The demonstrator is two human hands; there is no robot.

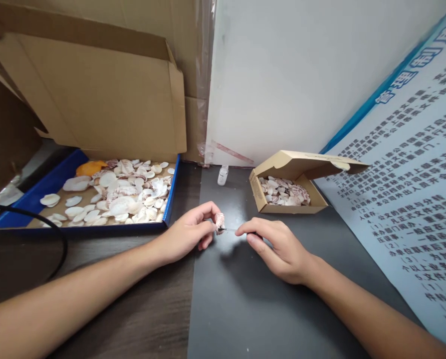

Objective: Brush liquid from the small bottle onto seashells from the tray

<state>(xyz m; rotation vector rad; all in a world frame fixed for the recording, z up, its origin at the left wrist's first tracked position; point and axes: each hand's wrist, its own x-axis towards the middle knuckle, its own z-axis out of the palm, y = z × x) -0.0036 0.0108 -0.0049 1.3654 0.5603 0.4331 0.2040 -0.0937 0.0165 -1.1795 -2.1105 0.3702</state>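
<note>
Between the thumb and fingers of my left hand [189, 232] is a small ribbed seashell [220, 222], white with reddish-brown markings, held a little above the dark mat. My right hand [273, 244] is closed on a thin tool [230, 230] with a slim light shaft and a dark tip. That tip is at the lower part of the shell; whether it is a brush or a pick is too small to tell. Beyond both hands, a small clear bottle [223, 175] with a white label stands on the mat.
At the left, a blue-sided carton [166, 212] with a raised lid holds many pale shells and an orange piece [91, 168]. A smaller open cardboard box [294, 209] of shells stands right of the bottle. A black cable [64, 239] curves in at left. Behind is a white panel [301, 75].
</note>
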